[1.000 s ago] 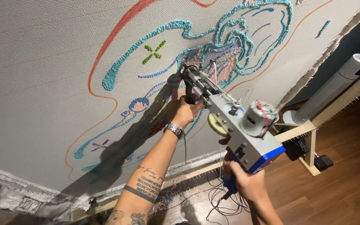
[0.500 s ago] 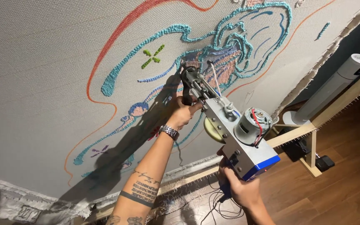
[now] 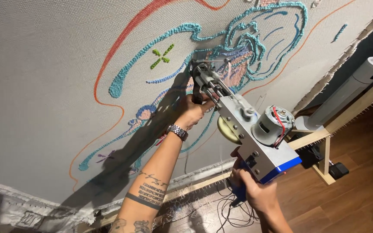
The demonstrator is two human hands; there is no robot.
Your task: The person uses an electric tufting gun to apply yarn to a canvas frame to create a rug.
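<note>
Two hands: both closed on one tufting gun (image 3: 247, 133), its nose against the cloth (image 3: 44, 86).
Right hand (image 3: 255, 192): nearest the camera, fingers wrapped tight round the blue rear handle, below the motor (image 3: 273, 125).
Left hand (image 3: 193, 110): grip pressed shut round the front handle, just behind the needle; watch (image 3: 178, 131) on the wrist.
Change: against half a second ago, the gun sits slightly lower and to the right on the cloth, so the needle appears to be travelling along the pinkish patch.
Cloth: stretched on a wooden frame (image 3: 320, 136), with teal outlines (image 3: 152, 56) and orange lines.
Beyond: white tower fan (image 3: 350, 90), wooden floor (image 3: 359, 203).
</note>
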